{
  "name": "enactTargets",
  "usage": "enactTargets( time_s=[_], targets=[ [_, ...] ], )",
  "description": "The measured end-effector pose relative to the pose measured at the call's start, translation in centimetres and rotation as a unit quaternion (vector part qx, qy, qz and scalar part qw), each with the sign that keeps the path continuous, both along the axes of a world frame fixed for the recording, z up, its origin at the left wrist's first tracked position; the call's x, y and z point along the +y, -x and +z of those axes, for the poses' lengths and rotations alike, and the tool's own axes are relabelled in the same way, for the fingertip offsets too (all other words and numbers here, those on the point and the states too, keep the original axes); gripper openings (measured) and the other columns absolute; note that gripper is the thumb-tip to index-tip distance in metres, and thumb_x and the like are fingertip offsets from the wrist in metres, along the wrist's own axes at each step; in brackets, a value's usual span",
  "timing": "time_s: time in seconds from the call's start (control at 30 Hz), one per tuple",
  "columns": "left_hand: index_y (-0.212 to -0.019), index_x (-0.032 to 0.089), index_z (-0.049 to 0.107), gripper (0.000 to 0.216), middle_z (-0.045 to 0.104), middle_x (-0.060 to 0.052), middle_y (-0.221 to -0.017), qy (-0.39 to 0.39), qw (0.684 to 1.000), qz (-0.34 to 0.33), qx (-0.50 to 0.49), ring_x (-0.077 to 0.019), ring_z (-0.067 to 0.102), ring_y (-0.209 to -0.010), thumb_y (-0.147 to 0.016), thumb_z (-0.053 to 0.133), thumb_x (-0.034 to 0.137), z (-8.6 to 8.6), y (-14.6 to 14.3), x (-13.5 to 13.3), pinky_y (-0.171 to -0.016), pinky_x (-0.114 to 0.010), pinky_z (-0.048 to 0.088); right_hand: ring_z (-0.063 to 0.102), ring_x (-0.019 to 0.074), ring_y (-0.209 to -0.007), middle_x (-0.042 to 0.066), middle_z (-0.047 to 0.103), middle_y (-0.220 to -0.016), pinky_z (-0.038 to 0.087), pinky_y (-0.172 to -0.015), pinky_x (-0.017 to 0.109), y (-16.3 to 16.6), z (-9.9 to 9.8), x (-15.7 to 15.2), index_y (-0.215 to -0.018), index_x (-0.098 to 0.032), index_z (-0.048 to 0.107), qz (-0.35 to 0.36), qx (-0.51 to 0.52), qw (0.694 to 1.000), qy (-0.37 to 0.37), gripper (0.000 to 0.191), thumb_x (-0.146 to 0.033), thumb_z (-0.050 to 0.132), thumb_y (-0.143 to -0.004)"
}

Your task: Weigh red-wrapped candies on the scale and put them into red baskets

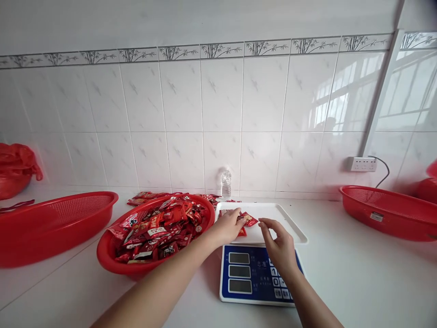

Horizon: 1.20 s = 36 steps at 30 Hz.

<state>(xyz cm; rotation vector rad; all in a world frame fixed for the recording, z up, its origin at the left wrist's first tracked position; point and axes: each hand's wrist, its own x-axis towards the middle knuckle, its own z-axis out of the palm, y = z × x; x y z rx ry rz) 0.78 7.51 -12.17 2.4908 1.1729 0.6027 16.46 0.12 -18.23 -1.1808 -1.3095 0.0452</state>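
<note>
A blue-and-white digital scale (252,273) stands in front of me with a white tray (287,223) on top. My left hand (228,226) rests over the tray's left side, fingers closed on a few small red snack packets (248,219). My right hand (280,243) hovers over the tray's front, thumb and forefinger pinched together; whether they hold anything is hidden. A round red basket (112,255) piled with several red packets (160,228) sits just left of the scale.
An oval red basket (51,223) lies at the far left and another (389,212) at the right. A red bag (15,164) sits at the back left. A small water bottle (226,183) stands by the tiled wall; a socket (362,164) is mounted on it.
</note>
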Motion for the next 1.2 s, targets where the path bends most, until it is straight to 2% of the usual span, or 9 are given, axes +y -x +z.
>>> enactTargets(
  time_s=[0.07,0.2,0.3,0.4,0.53,0.63,0.83,1.0,1.2],
  targets=[
    [-0.128,0.022,0.046,0.039,0.049,-0.010,-0.137,-0.043,0.989,-0.020,-0.138,-0.0238,0.041,-0.130,-0.096,0.037,0.041,-0.6,0.7,-0.8,-0.107,-0.040,0.033,0.062,0.0226,-0.095,0.008,0.068,-0.101,0.052,-0.066,0.031,-0.1,-0.1,0.1,-0.098,-0.021,0.065,-0.001,-0.017,1.000,0.022,0.032,-0.045,0.045,-0.091],
    [-0.126,0.023,0.046,0.032,0.053,-0.009,-0.130,-0.138,0.920,-0.025,-0.367,-0.0212,0.047,-0.123,-0.098,0.034,0.035,-2.4,2.8,-2.3,-0.104,-0.039,0.037,0.049,0.0262,-0.120,0.010,0.056,-0.127,0.048,-0.090,0.042,-0.2,0.0,1.1,-0.124,-0.025,0.054,-0.003,-0.100,0.991,0.094,0.045,-0.051,0.043,-0.090],
    [-0.127,0.023,0.044,0.031,0.052,-0.009,-0.129,-0.174,0.897,-0.036,-0.405,-0.0213,0.047,-0.122,-0.099,0.034,0.031,-3.8,4.2,-3.1,-0.103,-0.041,0.039,0.026,0.0293,-0.138,0.009,0.036,-0.146,0.035,-0.105,0.050,0.2,0.8,2.4,-0.137,-0.029,0.042,0.022,-0.197,0.963,0.183,0.060,-0.060,0.045,-0.086],
    [-0.132,0.023,0.040,0.034,0.050,-0.011,-0.130,-0.209,0.887,-0.082,-0.404,-0.0219,0.046,-0.123,-0.099,0.033,0.029,-4.5,4.9,-3.6,-0.103,-0.042,0.038,0.000,0.0327,-0.143,0.006,0.013,-0.156,0.019,-0.108,0.061,1.1,2.0,4.1,-0.144,-0.036,0.029,0.064,-0.296,0.910,0.284,0.074,-0.069,0.046,-0.080],
    [-0.135,0.021,0.036,0.037,0.048,-0.013,-0.130,-0.255,0.855,-0.125,-0.434,-0.0228,0.045,-0.122,-0.099,0.033,0.029,-4.5,5.4,-3.6,-0.103,-0.043,0.038,-0.010,0.0378,-0.141,0.006,-0.001,-0.158,0.007,-0.102,0.071,2.3,3.1,6.7,-0.147,-0.041,0.015,0.118,-0.391,0.841,0.356,0.084,-0.075,0.045,-0.076],
    [-0.136,0.021,0.035,0.038,0.050,-0.013,-0.127,-0.270,0.841,-0.130,-0.451,-0.0233,0.047,-0.119,-0.098,0.034,0.029,-4.5,5.7,-3.2,-0.102,-0.044,0.038,0.003,0.0403,-0.141,0.006,0.009,-0.157,0.014,-0.100,0.071,3.0,3.2,8.2,-0.146,-0.042,0.017,0.123,-0.419,0.826,0.356,0.081,-0.075,0.043,-0.077],
    [-0.132,0.020,0.040,0.035,0.054,-0.013,-0.120,-0.267,0.837,-0.087,-0.470,-0.0228,0.051,-0.114,-0.098,0.035,0.028,-4.4,5.8,-2.6,-0.099,-0.044,0.040,0.040,0.0325,-0.125,0.004,0.043,-0.141,0.031,-0.097,0.053,3.6,3.2,9.2,-0.137,-0.042,0.040,0.083,-0.435,0.848,0.290,0.058,-0.067,0.040,-0.085],
    [-0.128,0.019,0.042,0.032,0.056,-0.013,-0.117,-0.274,0.838,-0.093,-0.463,-0.0223,0.053,-0.111,-0.097,0.036,0.026,-4.2,5.7,-3.0,-0.097,-0.043,0.043,0.053,0.0235,-0.104,0.006,0.056,-0.119,0.038,-0.089,0.037,3.9,2.8,10.0,-0.124,-0.032,0.055,0.057,-0.431,0.867,0.243,0.043,-0.051,0.052,-0.086],
    [-0.127,0.019,0.043,0.031,0.055,-0.013,-0.119,-0.277,0.844,-0.096,-0.449,-0.0217,0.053,-0.111,-0.097,0.037,0.022,-4.4,5.7,-3.0,-0.096,-0.041,0.044,0.056,0.0211,-0.095,0.007,0.059,-0.103,0.040,-0.080,0.031,4.3,2.2,10.3,-0.111,-0.025,0.061,0.032,-0.413,0.890,0.192,0.031,-0.042,0.057,-0.085]
  ],
)
